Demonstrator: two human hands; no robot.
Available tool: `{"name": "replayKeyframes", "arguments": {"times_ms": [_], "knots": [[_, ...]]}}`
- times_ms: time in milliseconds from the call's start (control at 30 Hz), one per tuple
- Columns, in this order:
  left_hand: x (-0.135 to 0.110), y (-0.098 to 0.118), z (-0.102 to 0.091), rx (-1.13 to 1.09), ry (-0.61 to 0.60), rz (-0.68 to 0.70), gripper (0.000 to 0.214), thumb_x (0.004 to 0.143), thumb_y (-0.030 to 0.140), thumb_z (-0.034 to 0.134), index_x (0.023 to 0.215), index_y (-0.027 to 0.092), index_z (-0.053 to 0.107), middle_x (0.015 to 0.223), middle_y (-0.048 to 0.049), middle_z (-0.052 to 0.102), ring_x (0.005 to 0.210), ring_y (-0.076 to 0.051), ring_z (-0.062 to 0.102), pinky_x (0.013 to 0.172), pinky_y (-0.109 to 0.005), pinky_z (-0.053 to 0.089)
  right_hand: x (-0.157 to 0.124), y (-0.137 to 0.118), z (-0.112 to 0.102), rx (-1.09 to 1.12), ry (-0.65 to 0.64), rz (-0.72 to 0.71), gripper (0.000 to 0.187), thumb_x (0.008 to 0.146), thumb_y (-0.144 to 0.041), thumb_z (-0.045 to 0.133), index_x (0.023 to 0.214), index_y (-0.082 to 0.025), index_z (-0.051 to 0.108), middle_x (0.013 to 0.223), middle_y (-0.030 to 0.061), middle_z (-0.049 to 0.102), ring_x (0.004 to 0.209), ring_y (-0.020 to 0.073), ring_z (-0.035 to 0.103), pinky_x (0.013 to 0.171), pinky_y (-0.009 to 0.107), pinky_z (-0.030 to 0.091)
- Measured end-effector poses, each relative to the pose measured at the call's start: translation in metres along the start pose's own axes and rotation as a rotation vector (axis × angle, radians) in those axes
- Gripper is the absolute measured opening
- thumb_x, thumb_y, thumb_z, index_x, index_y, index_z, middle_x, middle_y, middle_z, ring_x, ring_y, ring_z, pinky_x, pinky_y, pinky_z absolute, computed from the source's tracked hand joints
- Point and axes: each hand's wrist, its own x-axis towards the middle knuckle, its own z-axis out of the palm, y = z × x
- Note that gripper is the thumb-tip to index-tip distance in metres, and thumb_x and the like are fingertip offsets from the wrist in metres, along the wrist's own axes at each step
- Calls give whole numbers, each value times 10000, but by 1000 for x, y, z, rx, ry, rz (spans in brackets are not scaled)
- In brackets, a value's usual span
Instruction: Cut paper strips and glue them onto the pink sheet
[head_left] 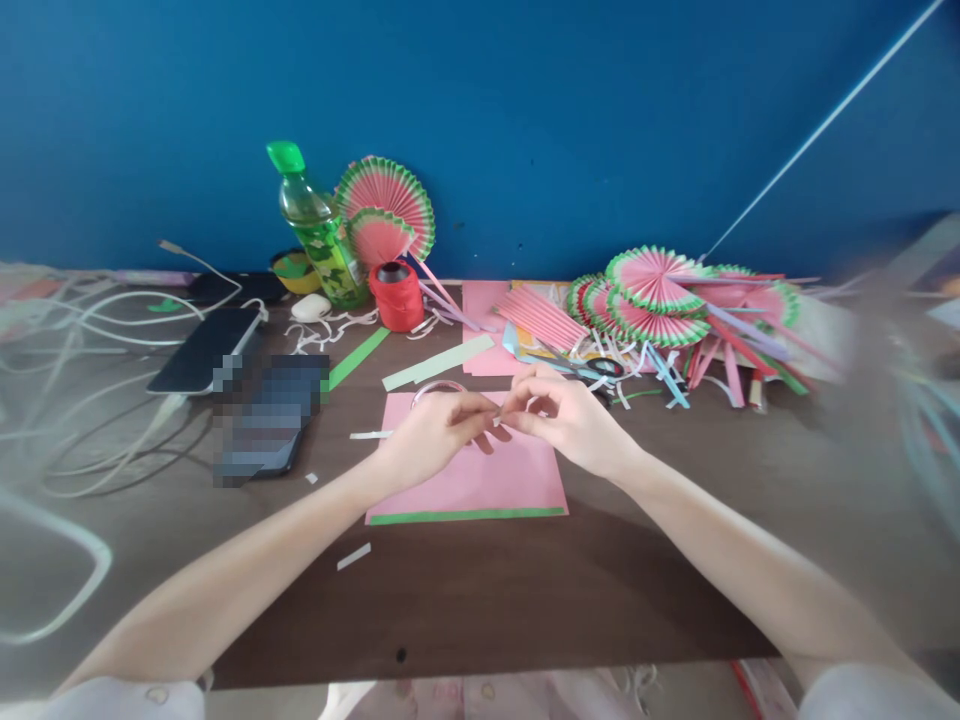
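Pinching one scrap (496, 421), two hands (424, 437) (571, 420), one sheet (480, 490) beneath

- Pink sheet (480, 485): smooth, matt paper.
- Pleated fans (656, 275): ridged, matt paper.
- Bottle (301, 205): clear, glossy plastic.
- Tabletop (525, 600): smooth, brown, wood-like, faintly shiny.

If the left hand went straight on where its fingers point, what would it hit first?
Most likely the right hand: its fingertips lie close to those of the left hand. A pale bit seems to sit between them, though depth is unclear.
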Motion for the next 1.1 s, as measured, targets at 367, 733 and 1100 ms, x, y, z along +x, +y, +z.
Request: {"name": "replayKeyframes", "arguments": {"times_ms": [367,733,1100], "knots": [[2,-3,0,0,-45,34,239,834,260,409,915,160,610,897,-42,662,718,-127,634,747,-264,495,1,4,-2,-32,22,-1,202,756,-372,575,740,-173,609,839,29,531,687,113,489,638,271,417],[1,-3,1,-14,-53,10,218,820,227,414,910,162,601,906,-33,672,734,-132,638,775,-272,487,1,5,-1,-90,28,-11,196,766,-362,560,746,-175,614,837,29,522,670,108,479,625,265,419],[0,-4,6,63,21,8,223,822,269,438,859,176,638,795,-12,670,731,-131,635,723,-241,481,-1,2,4,-104,65,-14,134,768,-287,571,717,-168,607,811,14,495,674,102,484,629,254,416]]}}
